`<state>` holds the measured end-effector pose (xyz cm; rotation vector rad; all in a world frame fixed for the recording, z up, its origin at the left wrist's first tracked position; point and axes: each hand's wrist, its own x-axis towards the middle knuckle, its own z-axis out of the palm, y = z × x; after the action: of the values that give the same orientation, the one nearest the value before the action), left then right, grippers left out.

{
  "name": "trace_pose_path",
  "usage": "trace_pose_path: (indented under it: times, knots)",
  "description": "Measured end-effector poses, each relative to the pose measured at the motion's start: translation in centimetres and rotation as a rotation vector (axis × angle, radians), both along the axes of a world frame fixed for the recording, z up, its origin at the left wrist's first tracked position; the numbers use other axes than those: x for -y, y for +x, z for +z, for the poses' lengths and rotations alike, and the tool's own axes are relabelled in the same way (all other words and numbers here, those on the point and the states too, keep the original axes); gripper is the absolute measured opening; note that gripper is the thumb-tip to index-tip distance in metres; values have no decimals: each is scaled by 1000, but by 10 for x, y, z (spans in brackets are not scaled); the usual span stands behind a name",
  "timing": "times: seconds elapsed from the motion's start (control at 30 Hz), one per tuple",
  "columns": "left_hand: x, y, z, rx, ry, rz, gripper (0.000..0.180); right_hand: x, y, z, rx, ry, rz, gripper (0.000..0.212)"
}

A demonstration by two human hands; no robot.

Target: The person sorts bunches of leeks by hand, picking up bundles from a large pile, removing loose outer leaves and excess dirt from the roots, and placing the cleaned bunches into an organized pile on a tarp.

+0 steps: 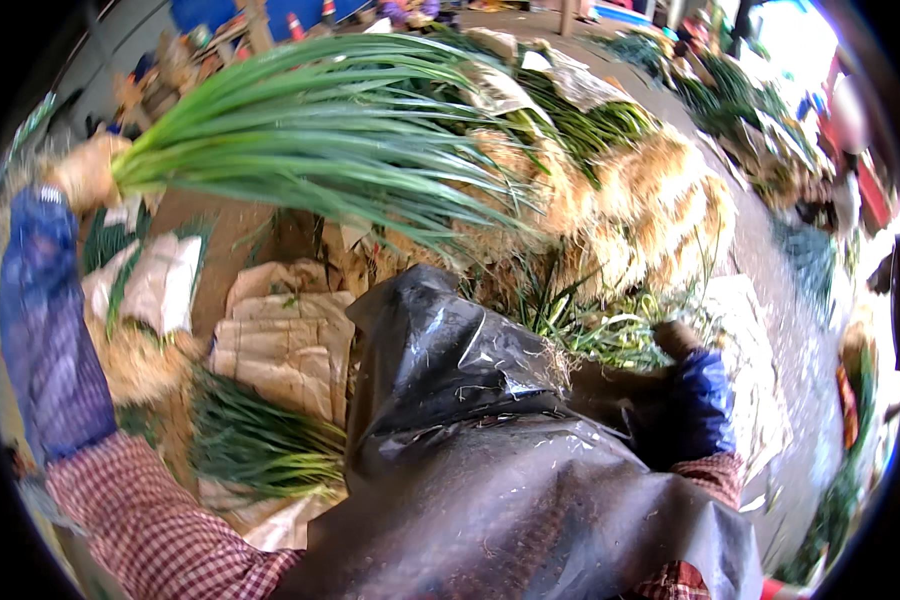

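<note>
My left hand [85, 172], in a pale glove, is raised at the far left and closed around a bunch of green onions [310, 130]. Their long green leaves fan out to the right, above the pile. At the right, my right hand [678, 340], in a dark brownish glove, is low beside a heap of loose leaves and trimmings [610, 335]; its fingers cannot be made out. Beyond the heap lies a big pile of green onions with straw-coloured roots [640, 200]. A black plastic sheet [530, 480] covers my lap.
Folded brown paper [285, 335] lies left of my lap, with another bunch of green onions [260, 435] beside it. A paper-wrapped bunch [155, 290] rests below my left hand. Further bundles [740, 100] and people are at the far right; orange cones [296, 27] stand at the back.
</note>
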<state>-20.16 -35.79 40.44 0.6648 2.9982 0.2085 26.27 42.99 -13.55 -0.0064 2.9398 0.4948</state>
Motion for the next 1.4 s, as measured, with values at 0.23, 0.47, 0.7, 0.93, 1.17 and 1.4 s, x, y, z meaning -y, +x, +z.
trace_pose_path:
  times: [0.23,0.47,0.7,0.93,1.17,1.4]
  knots:
    - [192,4,-14,-186,20,335,34,-8,12,11,78,-306,56,5]
    - [272,78,-257,190,859,724,43,9,9,27,364,-557,-411,8]
    - [155,201,-510,589,1863,1087,37,36,-54,52,400,-687,-530,13]
    - [94,232,-685,825,2271,1282,12,63,-72,54,421,-743,-574,18]
    - [91,269,-728,356,1749,1566,53,97,-106,55,404,-688,-617,18]
    - [176,322,-690,-438,797,1207,44,111,-111,52,402,-666,-632,18]
